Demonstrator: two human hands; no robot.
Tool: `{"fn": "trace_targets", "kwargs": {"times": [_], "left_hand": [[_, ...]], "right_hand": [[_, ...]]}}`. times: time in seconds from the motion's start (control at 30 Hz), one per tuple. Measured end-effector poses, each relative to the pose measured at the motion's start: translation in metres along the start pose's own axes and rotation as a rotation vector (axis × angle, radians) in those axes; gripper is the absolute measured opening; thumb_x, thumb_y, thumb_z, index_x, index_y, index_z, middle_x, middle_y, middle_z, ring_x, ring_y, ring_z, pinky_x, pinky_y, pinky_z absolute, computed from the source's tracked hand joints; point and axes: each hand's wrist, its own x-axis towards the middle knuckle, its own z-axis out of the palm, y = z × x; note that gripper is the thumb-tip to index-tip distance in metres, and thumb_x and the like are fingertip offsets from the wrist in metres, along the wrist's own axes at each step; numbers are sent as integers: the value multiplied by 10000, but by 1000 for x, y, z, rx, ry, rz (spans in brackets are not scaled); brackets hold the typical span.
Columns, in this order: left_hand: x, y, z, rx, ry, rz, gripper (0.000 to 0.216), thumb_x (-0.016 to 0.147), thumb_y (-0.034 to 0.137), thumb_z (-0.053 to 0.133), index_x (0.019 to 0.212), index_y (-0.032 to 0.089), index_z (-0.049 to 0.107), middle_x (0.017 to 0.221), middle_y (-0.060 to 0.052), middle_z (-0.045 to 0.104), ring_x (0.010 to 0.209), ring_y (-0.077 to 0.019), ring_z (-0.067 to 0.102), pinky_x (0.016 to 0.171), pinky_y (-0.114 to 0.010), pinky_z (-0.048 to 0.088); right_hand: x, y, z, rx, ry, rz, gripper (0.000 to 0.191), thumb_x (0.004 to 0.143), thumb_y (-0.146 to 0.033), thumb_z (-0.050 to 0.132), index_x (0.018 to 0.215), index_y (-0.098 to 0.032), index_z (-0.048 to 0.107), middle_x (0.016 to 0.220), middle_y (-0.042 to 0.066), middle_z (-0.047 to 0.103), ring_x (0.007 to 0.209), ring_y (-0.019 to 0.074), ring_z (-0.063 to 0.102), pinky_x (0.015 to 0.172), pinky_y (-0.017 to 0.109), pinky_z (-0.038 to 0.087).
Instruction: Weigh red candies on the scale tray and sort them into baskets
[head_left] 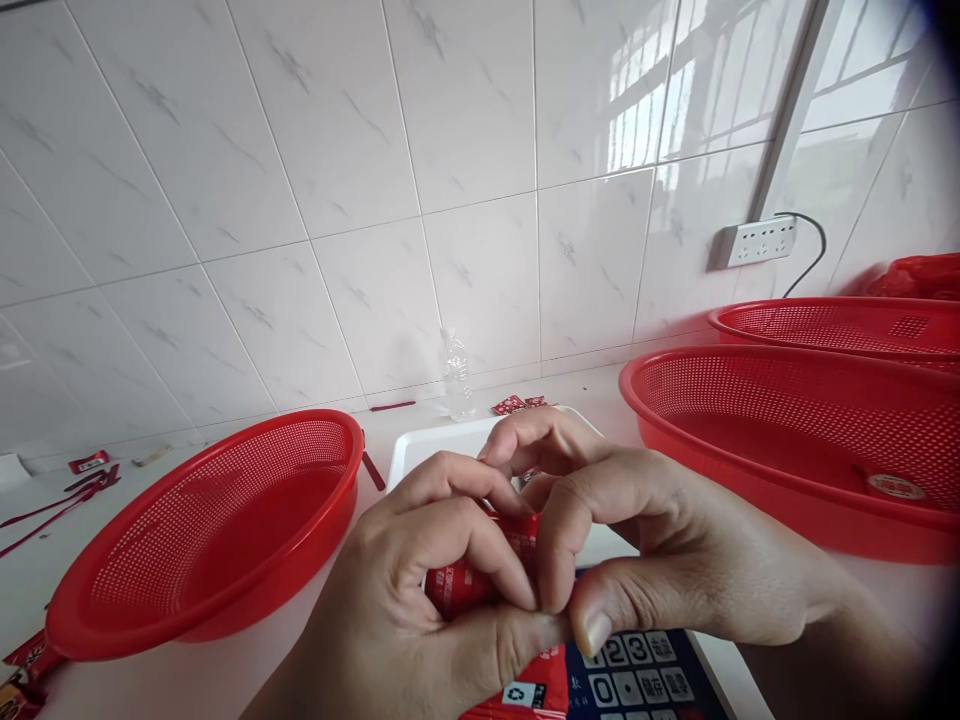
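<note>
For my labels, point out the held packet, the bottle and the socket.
Held packet [456, 590], head view: printed red side.
Bottle [456, 377], head view: clear body.
Socket [762, 242], head view: white front.

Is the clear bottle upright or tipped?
Upright: the bottle stands on its base near the tiled wall, its narrow neck pointing up.

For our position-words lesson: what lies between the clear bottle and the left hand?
In the head view, a white tray lies between the bottle and the left hand.
</note>
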Motion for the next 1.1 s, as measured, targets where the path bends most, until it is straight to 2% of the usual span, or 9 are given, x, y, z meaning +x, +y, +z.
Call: {"fn": "trace_targets", "kwargs": {"times": [0.1, 0.37, 0.53, 0.73, 1.1], "left_hand": [[0, 0, 1, -2, -7, -3, 179, 678, 139, 829, 630, 223, 679, 883, 16, 652, 704, -95, 630, 574, -137, 518], [0, 2, 5, 38, 22, -6, 202, 648, 56, 768, 604, 209, 643, 857, 34, 641, 730, -81, 631, 613, -113, 515], [-1, 5, 8, 28, 35, -51, 207, 645, 18, 721, 615, 208, 641, 875, 57, 635, 728, -50, 629, 627, -78, 505], [0, 8, 6, -29, 7, -122, 181, 653, 36, 700, 607, 208, 675, 859, 22, 635, 715, -85, 638, 622, -131, 523], [1, 7, 8, -40, 17, -132, 164, 645, 77, 717, 572, 211, 661, 837, 11, 648, 750, -111, 644, 628, -150, 529]], "right_hand": [[0, 0, -2, -27, -6, -2, 143, 846, -331, 771, 810, -193, 761, 1155, 59, 561, 1199, 193, 502, 1087, 396, 396], [-3, 3, -5, -71, -40, 10, 27, 842, -206, 769, 862, -189, 764, 1232, 69, 542, 1237, 203, 472, 1131, 427, 346], [-2, 2, -3, -119, -15, -5, 45, 818, -147, 771, 826, -185, 750, 1200, 66, 546, 1222, 204, 489, 1095, 395, 398], [-2, -1, 0, -127, 10, -27, 138, 775, -44, 754, 753, -175, 717, 1158, 43, 525, 1164, 170, 528, 1029, 315, 455], [-1, 1, 1, -99, 24, -34, 133, 767, -73, 768, 724, -185, 711, 1127, 46, 525, 1160, 184, 521, 1006, 333, 471]]}}
